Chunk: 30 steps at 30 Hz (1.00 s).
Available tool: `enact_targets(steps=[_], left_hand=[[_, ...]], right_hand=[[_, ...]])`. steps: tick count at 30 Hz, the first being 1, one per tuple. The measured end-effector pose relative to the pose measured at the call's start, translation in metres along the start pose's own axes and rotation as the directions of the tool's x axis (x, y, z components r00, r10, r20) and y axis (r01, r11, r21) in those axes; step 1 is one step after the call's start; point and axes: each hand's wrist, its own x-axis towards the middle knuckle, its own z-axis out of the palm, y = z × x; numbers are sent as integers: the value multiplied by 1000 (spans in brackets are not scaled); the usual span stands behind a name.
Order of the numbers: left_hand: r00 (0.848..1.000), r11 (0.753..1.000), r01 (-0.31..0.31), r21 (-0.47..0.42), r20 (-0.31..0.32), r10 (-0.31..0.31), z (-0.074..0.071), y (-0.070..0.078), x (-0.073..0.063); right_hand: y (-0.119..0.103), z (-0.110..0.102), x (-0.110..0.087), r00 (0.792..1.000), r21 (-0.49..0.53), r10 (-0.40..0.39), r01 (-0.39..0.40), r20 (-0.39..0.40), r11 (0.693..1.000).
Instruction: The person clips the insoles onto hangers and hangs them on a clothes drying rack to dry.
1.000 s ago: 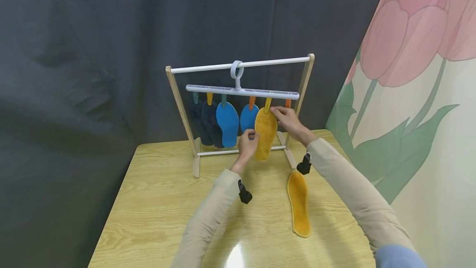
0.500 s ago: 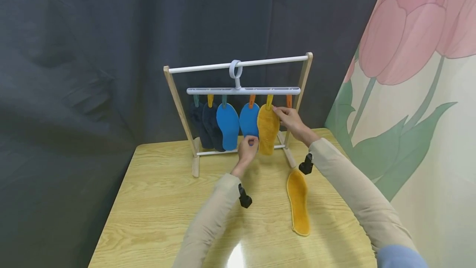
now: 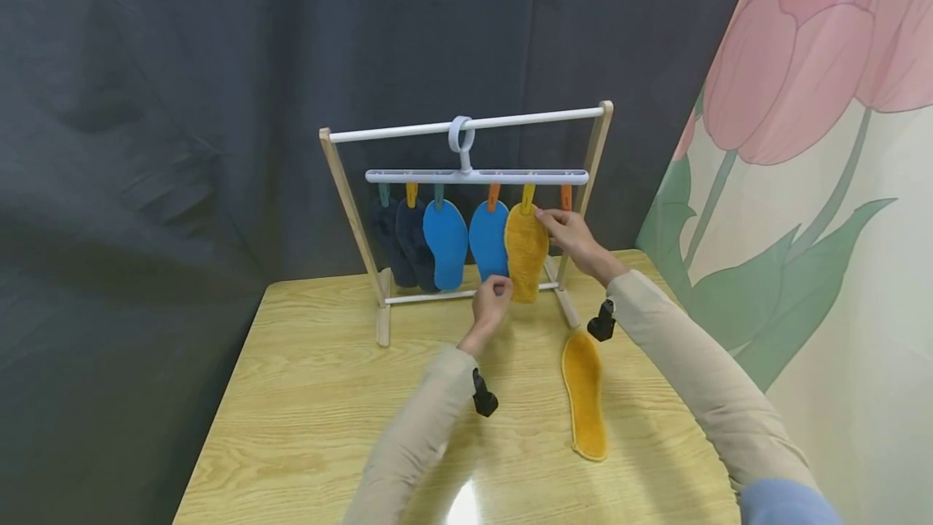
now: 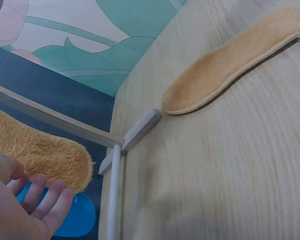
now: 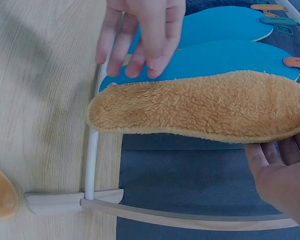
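Observation:
A yellow fleecy insole [image 3: 526, 253] hangs from a yellow clothespin [image 3: 528, 195] on the white hanger [image 3: 477, 177]. My right hand [image 3: 576, 240] pinches its upper right edge; in the right wrist view some fingers [image 5: 272, 152] go behind it. By the insole's lower left edge is my left hand [image 3: 492, 300], fingers loosely bent and holding nothing. Whether its fingertips touch the edge is hard to tell. A second yellow insole [image 3: 584, 395] lies on the table, also visible in the left wrist view [image 4: 235, 62].
Two blue insoles [image 3: 446, 245] and two dark ones [image 3: 415, 245] hang on the hanger's left and middle clips. An orange clothespin [image 3: 566, 197] sits at its right end. The wooden rack [image 3: 351, 217] stands at the back of the table [image 3: 306, 395], before a dark curtain [image 3: 182, 104].
The hanging yellow insole has swung back and its lower end has risen. My left hand has come off its left edge and moved lower. My right hand stays near the clothespin.

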Motion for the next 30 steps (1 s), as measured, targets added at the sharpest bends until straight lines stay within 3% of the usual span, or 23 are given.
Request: enact_targets(steps=[16, 30], left_hand=[[999, 999, -24, 24, 25, 23, 11, -11, -13], [995, 998, 32, 57, 93, -37, 25, -32, -21]], right_hand=[[2, 1, 1, 1000, 21, 12, -12, 6, 1000], [10, 1, 0, 999, 62, 32, -33, 11, 998]])
